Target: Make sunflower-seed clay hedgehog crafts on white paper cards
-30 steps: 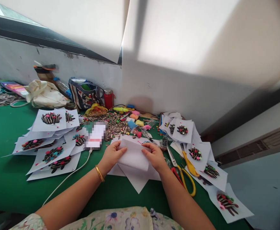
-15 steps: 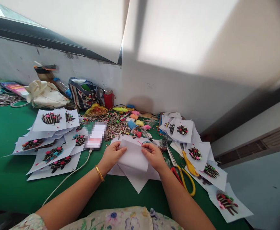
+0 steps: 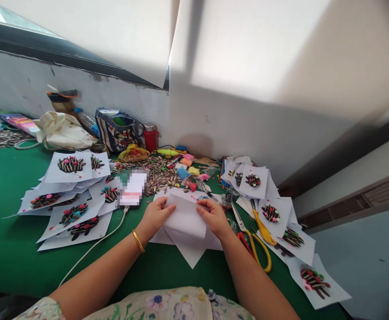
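Observation:
A blank white sheet of paper [image 3: 186, 219] is held up between both hands, over the near middle of the table. My left hand [image 3: 157, 218] pinches its left edge, thumb on the near face. On the opposite edge, my right hand [image 3: 214, 217] grips it in the same way. Beneath it lie more white sheets [image 3: 191, 258], one with a corner pointing toward me. Scissors with yellow handles [image 3: 261, 253] rest just right of my right forearm. A phone [image 3: 133, 189], its screen blurred, lies beyond my left hand with a white cable plugged in.
Sheets bearing striped seed figures with coloured dots are piled at left [image 3: 70, 198] and right [image 3: 276, 213]. Striped seeds [image 3: 162, 173] and coloured clay packets [image 3: 189, 166] spread along the back. A red flask [image 3: 151, 138] and bags [image 3: 116, 129] stand by the wall. A yellow-handled tool [image 3: 264, 229] lies right.

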Tool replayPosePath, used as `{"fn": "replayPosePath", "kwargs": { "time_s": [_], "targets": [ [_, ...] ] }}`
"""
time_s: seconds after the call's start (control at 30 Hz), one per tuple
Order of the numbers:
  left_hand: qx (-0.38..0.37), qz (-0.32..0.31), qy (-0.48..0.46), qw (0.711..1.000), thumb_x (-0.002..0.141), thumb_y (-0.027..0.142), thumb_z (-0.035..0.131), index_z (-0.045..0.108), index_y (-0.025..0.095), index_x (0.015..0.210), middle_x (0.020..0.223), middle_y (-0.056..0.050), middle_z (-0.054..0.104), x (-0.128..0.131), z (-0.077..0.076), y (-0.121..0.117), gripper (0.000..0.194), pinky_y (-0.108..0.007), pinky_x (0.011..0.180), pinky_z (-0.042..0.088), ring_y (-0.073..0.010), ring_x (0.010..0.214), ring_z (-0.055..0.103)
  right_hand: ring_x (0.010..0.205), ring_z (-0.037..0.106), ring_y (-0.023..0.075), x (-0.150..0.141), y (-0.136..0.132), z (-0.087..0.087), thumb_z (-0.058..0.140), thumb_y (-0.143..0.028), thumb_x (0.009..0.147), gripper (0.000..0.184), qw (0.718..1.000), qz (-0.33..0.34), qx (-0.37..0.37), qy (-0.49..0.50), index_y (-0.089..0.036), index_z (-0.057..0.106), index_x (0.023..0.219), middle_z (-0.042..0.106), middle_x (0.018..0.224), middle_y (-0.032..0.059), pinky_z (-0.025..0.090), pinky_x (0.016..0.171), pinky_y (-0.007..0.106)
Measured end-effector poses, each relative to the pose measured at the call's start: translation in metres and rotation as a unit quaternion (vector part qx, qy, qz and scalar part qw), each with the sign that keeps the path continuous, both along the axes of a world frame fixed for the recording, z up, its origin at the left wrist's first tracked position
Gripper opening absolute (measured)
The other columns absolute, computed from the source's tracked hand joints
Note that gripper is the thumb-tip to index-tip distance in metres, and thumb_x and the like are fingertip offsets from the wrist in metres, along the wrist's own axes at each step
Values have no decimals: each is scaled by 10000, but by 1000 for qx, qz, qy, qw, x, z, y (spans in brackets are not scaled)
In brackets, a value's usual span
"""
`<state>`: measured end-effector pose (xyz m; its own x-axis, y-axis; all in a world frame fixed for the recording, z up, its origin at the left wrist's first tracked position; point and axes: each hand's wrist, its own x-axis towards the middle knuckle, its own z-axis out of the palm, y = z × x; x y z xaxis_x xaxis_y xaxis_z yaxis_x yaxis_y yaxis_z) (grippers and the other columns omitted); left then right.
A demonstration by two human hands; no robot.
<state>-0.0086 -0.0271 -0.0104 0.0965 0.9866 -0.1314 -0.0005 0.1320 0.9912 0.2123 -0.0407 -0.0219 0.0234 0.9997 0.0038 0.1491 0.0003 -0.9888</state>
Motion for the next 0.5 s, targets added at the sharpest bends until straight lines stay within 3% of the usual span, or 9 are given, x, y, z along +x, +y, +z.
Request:
{"fn": "replayPosePath", "kwargs": {
  "time_s": [0.5],
  "targets": [
    [14, -17, 16, 1000, 659, 479, 762, 684, 124, 1022, 959, -114, 722, -2, -7, 3, 514, -335, 688, 512, -267, 818, 666, 789, 629, 208, 1, 2, 0, 667, -387, 726, 253, 999, 5, -3, -34, -205, 688, 901, 694, 890, 39, 489, 643, 286]
  ]
}}
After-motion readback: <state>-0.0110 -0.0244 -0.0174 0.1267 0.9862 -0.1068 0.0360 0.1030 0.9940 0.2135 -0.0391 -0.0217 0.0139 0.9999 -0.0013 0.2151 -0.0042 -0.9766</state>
